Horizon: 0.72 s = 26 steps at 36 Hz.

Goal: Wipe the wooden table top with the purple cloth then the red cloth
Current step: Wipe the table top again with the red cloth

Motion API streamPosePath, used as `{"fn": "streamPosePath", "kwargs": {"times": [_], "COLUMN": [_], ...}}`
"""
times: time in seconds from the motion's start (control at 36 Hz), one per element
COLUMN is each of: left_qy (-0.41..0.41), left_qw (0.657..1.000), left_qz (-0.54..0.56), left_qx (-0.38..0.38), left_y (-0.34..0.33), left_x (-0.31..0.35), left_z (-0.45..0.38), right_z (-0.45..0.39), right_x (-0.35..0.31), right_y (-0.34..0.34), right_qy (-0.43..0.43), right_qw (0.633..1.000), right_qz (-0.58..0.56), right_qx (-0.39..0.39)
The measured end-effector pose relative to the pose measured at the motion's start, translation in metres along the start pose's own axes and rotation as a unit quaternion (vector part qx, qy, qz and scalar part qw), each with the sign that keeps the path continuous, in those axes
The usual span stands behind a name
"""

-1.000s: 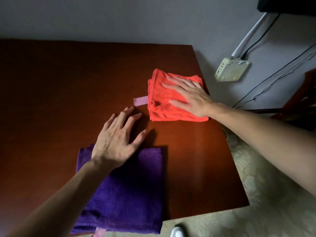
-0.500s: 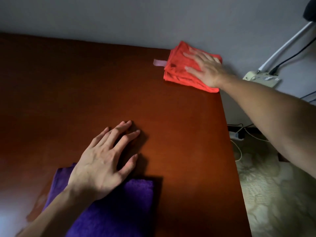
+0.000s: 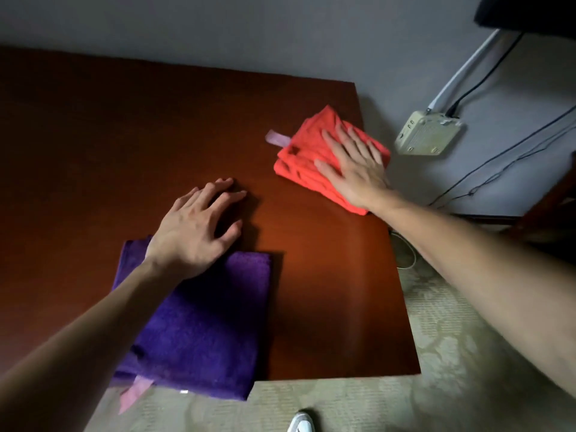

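A folded red cloth with a pink loop tag lies near the right edge of the dark wooden table top. My right hand presses flat on the red cloth, fingers spread. A folded purple cloth lies at the table's near edge, its pink tag hanging over. My left hand rests flat, heel on the purple cloth's far edge, fingers spread on the bare wood.
The table's right edge borders patterned floor covering. A beige wall box with a white conduit and black cables sits on the grey wall at the right. A white shoe tip shows at the bottom.
My right hand has drawn the red cloth back from the far right corner toward me along the right edge. My left hand has stayed on the purple cloth's edge.
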<state>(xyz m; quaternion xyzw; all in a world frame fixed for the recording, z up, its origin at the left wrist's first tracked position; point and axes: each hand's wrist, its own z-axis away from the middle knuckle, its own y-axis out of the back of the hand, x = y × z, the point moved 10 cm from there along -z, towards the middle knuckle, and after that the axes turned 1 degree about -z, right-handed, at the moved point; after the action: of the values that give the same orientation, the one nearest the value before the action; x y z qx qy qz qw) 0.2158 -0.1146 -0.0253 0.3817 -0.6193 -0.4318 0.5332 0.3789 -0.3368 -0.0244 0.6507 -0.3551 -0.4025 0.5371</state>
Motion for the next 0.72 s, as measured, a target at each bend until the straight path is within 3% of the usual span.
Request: {"fn": "streamPosePath", "kwargs": {"times": [0.11,0.28,0.56,0.72], "left_qy": [0.01,0.03,0.036,0.09], "left_qw": [1.0,0.992,0.999,0.989], "left_qz": [-0.003,-0.022,0.021,0.024], "left_qx": [0.022,0.122,0.016,-0.113], "left_y": [0.0,0.022,-0.012,-0.007], "left_x": [0.001,0.033,0.061,0.066], "left_z": [0.004,0.074,0.172,0.168], "right_z": [0.071,0.175,0.256,0.26], "right_x": [-0.014,-0.053,-0.097,-0.106], "right_y": [-0.001,0.006,0.013,0.024], "right_qy": [0.011,0.066,0.121,0.033], "right_qw": [1.0,0.998,0.991,0.997], "right_qz": [0.01,0.012,0.011,-0.003], "right_qx": [0.005,0.013,-0.046,-0.074]}}
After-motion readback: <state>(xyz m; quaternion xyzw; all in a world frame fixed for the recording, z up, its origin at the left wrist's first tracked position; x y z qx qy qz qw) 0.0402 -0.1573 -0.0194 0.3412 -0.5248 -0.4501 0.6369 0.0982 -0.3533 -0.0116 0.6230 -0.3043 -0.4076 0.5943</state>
